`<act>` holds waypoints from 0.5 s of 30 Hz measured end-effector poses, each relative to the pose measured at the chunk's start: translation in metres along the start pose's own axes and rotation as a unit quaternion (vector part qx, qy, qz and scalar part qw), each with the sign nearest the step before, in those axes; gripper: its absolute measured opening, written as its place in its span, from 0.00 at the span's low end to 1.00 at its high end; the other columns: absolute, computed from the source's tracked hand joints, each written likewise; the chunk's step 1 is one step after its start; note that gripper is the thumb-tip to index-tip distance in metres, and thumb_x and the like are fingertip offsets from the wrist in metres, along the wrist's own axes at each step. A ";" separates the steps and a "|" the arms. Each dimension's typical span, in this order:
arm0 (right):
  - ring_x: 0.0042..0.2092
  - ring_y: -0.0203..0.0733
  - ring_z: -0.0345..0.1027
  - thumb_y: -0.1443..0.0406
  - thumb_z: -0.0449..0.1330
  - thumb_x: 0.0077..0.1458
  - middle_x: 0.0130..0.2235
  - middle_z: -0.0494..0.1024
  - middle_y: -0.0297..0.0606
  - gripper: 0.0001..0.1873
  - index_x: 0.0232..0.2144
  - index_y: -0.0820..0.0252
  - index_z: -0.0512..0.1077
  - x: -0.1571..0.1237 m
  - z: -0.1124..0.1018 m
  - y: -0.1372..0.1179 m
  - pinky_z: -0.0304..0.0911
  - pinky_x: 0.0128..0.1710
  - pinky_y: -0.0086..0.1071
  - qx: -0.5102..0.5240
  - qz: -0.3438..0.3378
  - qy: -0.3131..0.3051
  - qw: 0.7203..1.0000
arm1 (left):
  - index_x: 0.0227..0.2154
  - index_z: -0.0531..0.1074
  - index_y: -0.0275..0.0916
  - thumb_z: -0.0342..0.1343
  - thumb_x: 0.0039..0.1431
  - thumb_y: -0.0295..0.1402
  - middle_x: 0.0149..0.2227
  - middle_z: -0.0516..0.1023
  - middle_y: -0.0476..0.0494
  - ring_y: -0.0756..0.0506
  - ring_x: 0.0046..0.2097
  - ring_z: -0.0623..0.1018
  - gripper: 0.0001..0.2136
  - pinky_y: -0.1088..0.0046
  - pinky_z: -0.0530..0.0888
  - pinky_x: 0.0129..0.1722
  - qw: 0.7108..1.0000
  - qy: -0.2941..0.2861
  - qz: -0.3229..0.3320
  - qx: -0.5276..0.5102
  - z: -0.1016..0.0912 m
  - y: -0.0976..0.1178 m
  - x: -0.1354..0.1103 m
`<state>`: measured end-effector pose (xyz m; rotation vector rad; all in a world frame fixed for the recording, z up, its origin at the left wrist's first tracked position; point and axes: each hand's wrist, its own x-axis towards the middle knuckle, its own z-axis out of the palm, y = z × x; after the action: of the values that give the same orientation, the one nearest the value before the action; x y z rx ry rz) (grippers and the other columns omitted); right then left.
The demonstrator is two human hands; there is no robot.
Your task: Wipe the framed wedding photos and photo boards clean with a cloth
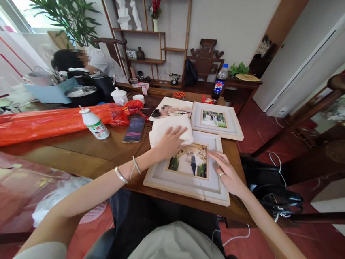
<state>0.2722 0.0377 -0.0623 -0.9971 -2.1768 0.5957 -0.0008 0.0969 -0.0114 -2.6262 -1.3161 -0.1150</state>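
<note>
My left hand (171, 141) lies flat with its fingers spread on a white cloth (161, 129). The cloth covers the upper left corner of a pale wooden picture frame (185, 191) holding a wedding photo (189, 161). Along that frame's right side rests my right hand (227, 173), fingers stretched out and a ring on one of them. Behind the cloth, a loose photo print or album (175, 104) is partly covered. A second framed photo (219, 120) lies farther back, close to the near frame's top edge.
Left of the frames lie a phone (134, 129), a tilted white bottle (95, 124) and a long red-wrapped bundle (54, 122). Orange-handled scissors (179, 94) and a cola bottle (220, 82) are at the back. Another person (90, 60) is beyond the pots (82, 95).
</note>
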 end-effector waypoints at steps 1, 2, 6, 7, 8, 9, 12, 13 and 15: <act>0.63 0.48 0.52 0.72 0.45 0.60 0.61 0.63 0.39 0.30 0.62 0.45 0.57 0.000 0.000 0.000 0.49 0.63 0.57 -0.001 0.000 0.000 1.000 | 0.43 0.77 0.38 0.45 0.68 0.37 0.67 0.54 0.40 0.35 0.66 0.57 0.16 0.52 0.59 0.61 1.000 -0.012 0.017 0.000 -0.004 0.007 -0.005; 0.63 0.48 0.52 0.72 0.46 0.60 0.61 0.63 0.39 0.31 0.62 0.45 0.57 0.000 0.000 -0.001 0.49 0.63 0.57 -0.002 -0.001 0.000 1.000 | 0.43 0.77 0.38 0.45 0.68 0.37 0.66 0.56 0.40 0.35 0.66 0.58 0.15 0.52 0.60 0.61 0.999 -0.024 0.035 -0.003 -0.009 0.016 -0.012; 0.63 0.48 0.52 0.72 0.45 0.60 0.60 0.64 0.39 0.31 0.62 0.45 0.57 0.000 0.000 -0.002 0.50 0.63 0.57 -0.009 0.002 -0.001 1.000 | 0.42 0.76 0.38 0.43 0.69 0.35 0.61 0.66 0.39 0.40 0.58 0.70 0.16 0.63 0.71 0.51 0.987 -0.066 0.141 -0.047 -0.047 0.057 -0.057; 0.63 0.49 0.52 0.72 0.45 0.60 0.60 0.64 0.39 0.30 0.62 0.44 0.57 0.000 0.000 -0.003 0.50 0.63 0.57 -0.010 0.003 -0.001 1.000 | 0.42 0.76 0.40 0.42 0.70 0.35 0.61 0.67 0.41 0.42 0.57 0.71 0.16 0.65 0.71 0.49 0.976 -0.075 0.191 -0.069 -0.057 0.068 -0.070; 0.63 0.49 0.52 0.71 0.45 0.60 0.60 0.64 0.39 0.30 0.62 0.44 0.57 0.000 0.000 -0.003 0.50 0.63 0.58 -0.010 0.003 0.000 1.000 | 0.42 0.76 0.42 0.42 0.70 0.36 0.61 0.67 0.42 0.42 0.58 0.70 0.16 0.65 0.71 0.50 0.970 -0.080 0.215 -0.084 -0.065 0.078 -0.081; 0.63 0.49 0.52 0.71 0.45 0.60 0.60 0.64 0.39 0.30 0.62 0.44 0.57 0.000 0.000 -0.004 0.50 0.63 0.58 -0.010 0.002 0.001 1.000 | 0.42 0.76 0.42 0.42 0.70 0.37 0.62 0.65 0.42 0.42 0.59 0.69 0.16 0.64 0.70 0.52 0.968 -0.074 0.220 -0.093 -0.071 0.087 -0.091; 0.63 0.49 0.52 0.70 0.46 0.61 0.60 0.64 0.39 0.29 0.62 0.45 0.58 0.000 0.000 -0.004 0.50 0.63 0.57 -0.007 0.001 0.005 1.000 | 0.42 0.77 0.43 0.43 0.69 0.39 0.64 0.62 0.43 0.41 0.63 0.65 0.16 0.62 0.66 0.56 0.973 -0.044 0.204 -0.103 -0.071 0.103 -0.104; 0.63 0.49 0.53 0.69 0.46 0.61 0.60 0.64 0.40 0.28 0.62 0.45 0.59 0.000 0.000 -0.004 0.50 0.63 0.57 -0.007 0.003 0.006 1.000 | 0.41 0.77 0.43 0.43 0.69 0.39 0.64 0.61 0.43 0.41 0.63 0.64 0.16 0.62 0.65 0.57 0.976 -0.034 0.192 -0.099 -0.065 0.104 -0.102; 0.63 0.50 0.53 0.69 0.46 0.61 0.60 0.65 0.40 0.28 0.62 0.46 0.59 0.000 0.000 -0.003 0.50 0.63 0.58 -0.009 0.005 0.006 1.000 | 0.42 0.76 0.42 0.44 0.69 0.38 0.64 0.61 0.40 0.39 0.63 0.64 0.15 0.60 0.65 0.57 0.984 -0.022 0.157 -0.078 -0.048 0.099 -0.092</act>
<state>0.2706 0.0361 -0.0603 -1.0183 -2.1704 0.5748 0.0242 -0.0428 0.0071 -2.9464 -0.9212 -0.1158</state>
